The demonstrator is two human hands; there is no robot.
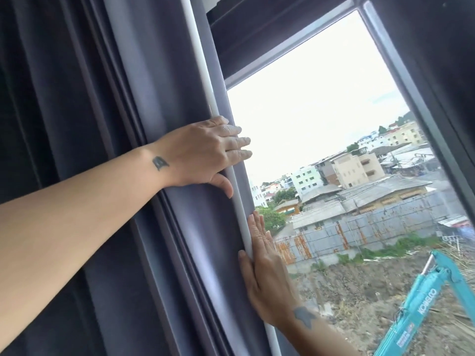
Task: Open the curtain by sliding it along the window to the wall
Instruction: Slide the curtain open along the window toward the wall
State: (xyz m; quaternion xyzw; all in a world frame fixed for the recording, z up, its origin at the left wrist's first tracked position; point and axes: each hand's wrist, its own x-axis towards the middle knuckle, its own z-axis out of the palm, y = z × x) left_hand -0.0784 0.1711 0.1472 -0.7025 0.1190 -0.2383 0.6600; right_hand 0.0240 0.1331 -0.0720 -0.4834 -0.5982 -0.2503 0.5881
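A dark grey-purple curtain (pixel 159 86) hangs in gathered folds over the left half of the view, with a white strip (pixel 198 60) running down its leading edge. My left hand (pixel 203 152) is on that edge at mid height, with the thumb on the front of the fabric and the fingers reaching past the edge over the glass. Lower down, my right hand (pixel 264 273) holds the same edge, thumb in front and flat fingers behind the white strip. The window (pixel 321 111) to the right of the curtain is uncovered.
The dark window frame (pixel 401 80) borders the glass at the top and right. More dark fabric (pixel 442 47) hangs at the far right. Outside are rooftops, a fenced dirt lot and a turquoise excavator arm (pixel 421 304).
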